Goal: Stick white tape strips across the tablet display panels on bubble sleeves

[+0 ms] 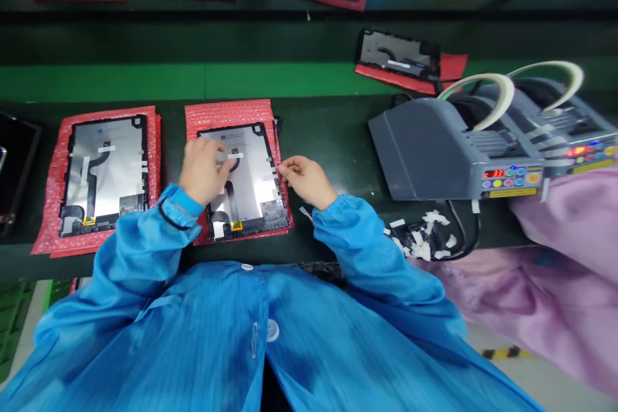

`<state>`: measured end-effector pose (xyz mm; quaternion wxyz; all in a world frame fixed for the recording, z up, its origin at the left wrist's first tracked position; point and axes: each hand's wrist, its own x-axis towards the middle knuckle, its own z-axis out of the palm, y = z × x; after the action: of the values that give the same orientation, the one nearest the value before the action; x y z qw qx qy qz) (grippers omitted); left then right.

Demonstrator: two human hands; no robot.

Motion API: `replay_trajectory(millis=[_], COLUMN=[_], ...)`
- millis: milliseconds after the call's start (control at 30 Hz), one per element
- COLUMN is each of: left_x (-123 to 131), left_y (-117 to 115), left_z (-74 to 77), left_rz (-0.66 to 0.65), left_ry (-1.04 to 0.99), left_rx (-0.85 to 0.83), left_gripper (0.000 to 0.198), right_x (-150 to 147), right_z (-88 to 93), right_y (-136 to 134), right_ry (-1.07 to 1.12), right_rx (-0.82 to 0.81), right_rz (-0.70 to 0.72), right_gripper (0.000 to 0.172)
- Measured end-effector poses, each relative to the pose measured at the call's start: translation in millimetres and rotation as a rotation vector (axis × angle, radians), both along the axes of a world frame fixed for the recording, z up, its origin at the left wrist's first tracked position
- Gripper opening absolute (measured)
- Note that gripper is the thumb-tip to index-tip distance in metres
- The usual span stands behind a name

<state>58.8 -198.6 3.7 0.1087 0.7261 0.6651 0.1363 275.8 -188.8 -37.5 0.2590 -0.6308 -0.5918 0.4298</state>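
Left hand (205, 170) half-curls over 1 panel (253, 190) near the front edge of the worktop (333, 138); right hand (310, 180), fingertips together, alongside; holds unclear.

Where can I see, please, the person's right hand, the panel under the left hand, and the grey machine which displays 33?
Right hand (310, 180): head view, back of the hand.
Panel (248, 183): head view, silvery middle of its surface.
Grey machine (439, 149): head view, side of its housing.

The silver panel (252, 183) lies flat on red wrap (226, 113), nine o'clock from centre. Its ribbon (231, 198) runs toward six.
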Motion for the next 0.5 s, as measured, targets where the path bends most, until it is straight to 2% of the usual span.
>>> replay_trajectory(millis=[67, 167, 233, 500], left_x=[-19.9, -37.2, -40.4, -42.4], left_y=[-11.1, -22.6, -25.5, -29.2], left_z=[1.0, -3.4, -7.6, -13.2], left_rz=[0.126, 0.252, 0.258, 0.293], left_ry=[0.064, 0.122, 0.115, 0.030], left_rx=[-0.012, -0.217, -0.288, -0.205], left_gripper=[0.026, 0.029, 0.029, 0.026], right_x=[-6.7, -12.0, -13.0, -24.1], right_z=[0.3, 4.9, 8.9, 27.1], right_y=[-0.9, 0.1, 0.3, 3.8], right_ry=[-0.079, -0.173, -0.155, 0.049], right_rx=[-0.008, 0.027, 0.016, -0.276], right_rz=[0.019, 0.022, -0.001, -0.117], right_gripper=[0.014, 0.020, 0.021, 0.028])
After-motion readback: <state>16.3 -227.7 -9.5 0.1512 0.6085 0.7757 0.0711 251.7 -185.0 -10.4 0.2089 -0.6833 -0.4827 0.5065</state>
